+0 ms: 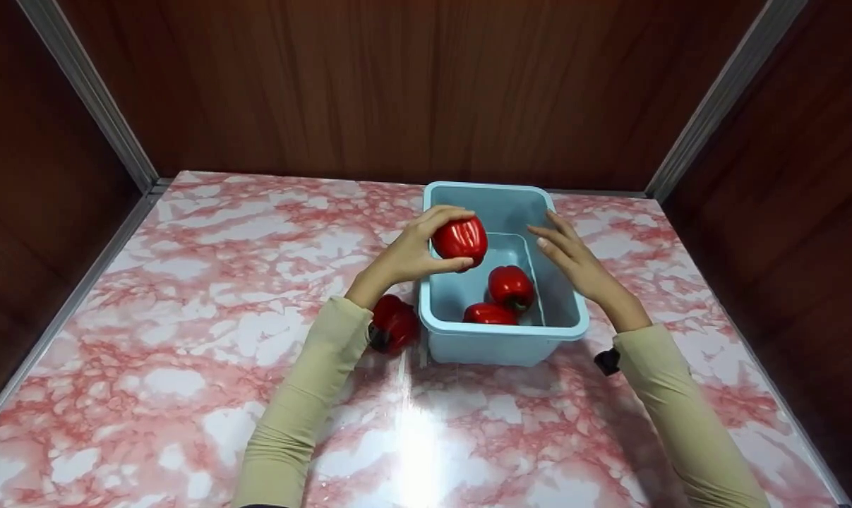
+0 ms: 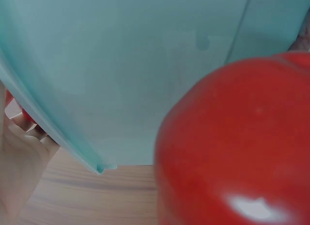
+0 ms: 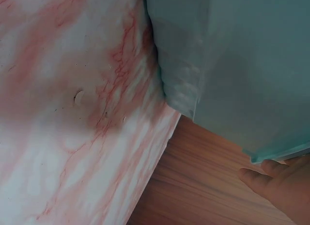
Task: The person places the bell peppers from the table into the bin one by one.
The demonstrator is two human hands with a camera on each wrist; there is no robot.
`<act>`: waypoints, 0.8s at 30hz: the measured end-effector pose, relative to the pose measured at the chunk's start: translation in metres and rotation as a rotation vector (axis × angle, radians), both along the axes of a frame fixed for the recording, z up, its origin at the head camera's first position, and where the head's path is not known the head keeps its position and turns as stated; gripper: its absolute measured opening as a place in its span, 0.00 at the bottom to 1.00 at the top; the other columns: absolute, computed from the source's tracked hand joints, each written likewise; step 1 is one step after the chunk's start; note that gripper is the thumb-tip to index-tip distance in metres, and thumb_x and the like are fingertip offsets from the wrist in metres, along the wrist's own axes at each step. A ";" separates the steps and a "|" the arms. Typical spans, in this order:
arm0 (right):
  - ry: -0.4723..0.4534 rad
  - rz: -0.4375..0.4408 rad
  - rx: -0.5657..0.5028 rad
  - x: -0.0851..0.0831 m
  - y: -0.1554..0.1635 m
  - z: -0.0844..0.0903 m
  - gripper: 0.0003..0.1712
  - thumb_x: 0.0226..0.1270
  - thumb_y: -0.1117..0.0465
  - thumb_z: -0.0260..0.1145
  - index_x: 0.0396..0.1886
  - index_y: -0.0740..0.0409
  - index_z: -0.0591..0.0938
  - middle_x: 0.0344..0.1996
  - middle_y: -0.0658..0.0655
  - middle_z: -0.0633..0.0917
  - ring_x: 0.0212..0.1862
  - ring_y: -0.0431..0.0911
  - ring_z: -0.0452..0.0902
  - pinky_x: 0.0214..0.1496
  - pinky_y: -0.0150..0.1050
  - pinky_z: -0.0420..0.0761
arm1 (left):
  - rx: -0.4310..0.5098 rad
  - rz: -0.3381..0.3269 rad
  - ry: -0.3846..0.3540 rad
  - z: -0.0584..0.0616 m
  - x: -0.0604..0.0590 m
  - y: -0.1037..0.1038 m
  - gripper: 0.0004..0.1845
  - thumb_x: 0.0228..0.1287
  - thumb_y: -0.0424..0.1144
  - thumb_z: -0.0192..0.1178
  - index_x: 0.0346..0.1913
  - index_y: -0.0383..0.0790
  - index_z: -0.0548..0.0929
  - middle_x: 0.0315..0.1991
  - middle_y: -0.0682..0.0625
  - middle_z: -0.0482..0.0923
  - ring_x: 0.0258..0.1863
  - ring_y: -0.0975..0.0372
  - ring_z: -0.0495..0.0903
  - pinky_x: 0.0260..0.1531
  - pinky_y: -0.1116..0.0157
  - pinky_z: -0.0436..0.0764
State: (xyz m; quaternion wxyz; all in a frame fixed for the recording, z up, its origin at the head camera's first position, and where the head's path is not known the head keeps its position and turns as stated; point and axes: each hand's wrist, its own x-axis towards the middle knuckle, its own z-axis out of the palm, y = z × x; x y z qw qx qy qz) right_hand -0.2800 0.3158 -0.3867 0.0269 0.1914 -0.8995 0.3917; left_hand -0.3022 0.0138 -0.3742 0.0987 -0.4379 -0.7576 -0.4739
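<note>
My left hand [image 1: 415, 250] grips a shiny red bell pepper [image 1: 460, 240] over the left rim of a light blue plastic bin [image 1: 503, 346]. In the left wrist view that pepper [image 2: 237, 142] fills the lower right, close against the bin's wall [image 2: 126, 65]. Two more red peppers [image 1: 511, 286] [image 1: 489, 314] lie inside the bin. Another red pepper [image 1: 393, 323] lies on the table by the bin's left side, under my left forearm. My right hand [image 1: 574, 257] rests with straight fingers on the bin's right rim; its fingertips [image 3: 276, 184] show beside the bin's corner [image 3: 232, 65].
The bin stands on a pink and white marbled tabletop [image 1: 186, 339]. Dark wooden walls [image 1: 397, 77] with metal corner strips close in the back and both sides. Beige sleeves cover both forearms.
</note>
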 end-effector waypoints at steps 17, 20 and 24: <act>-0.009 -0.011 0.006 -0.002 0.000 -0.002 0.27 0.72 0.46 0.48 0.65 0.52 0.69 0.73 0.55 0.46 0.73 0.55 0.38 0.68 0.64 0.45 | 0.059 0.005 -0.008 -0.013 -0.014 -0.003 0.31 0.53 0.46 0.68 0.61 0.50 0.72 0.61 0.54 0.68 0.59 0.64 0.68 0.61 0.62 0.68; 0.000 0.001 -0.001 -0.002 0.001 -0.002 0.27 0.72 0.47 0.48 0.66 0.54 0.69 0.73 0.57 0.45 0.73 0.55 0.37 0.68 0.64 0.44 | 0.070 0.005 -0.009 -0.012 -0.014 -0.006 0.31 0.53 0.45 0.68 0.61 0.49 0.72 0.61 0.53 0.69 0.59 0.64 0.68 0.61 0.62 0.67; -0.009 -0.013 0.005 -0.001 0.001 -0.002 0.28 0.72 0.46 0.48 0.66 0.52 0.68 0.73 0.55 0.45 0.73 0.54 0.35 0.68 0.65 0.42 | 0.030 0.034 -0.032 -0.012 -0.012 -0.011 0.31 0.53 0.47 0.67 0.62 0.49 0.71 0.61 0.56 0.68 0.60 0.67 0.67 0.62 0.64 0.67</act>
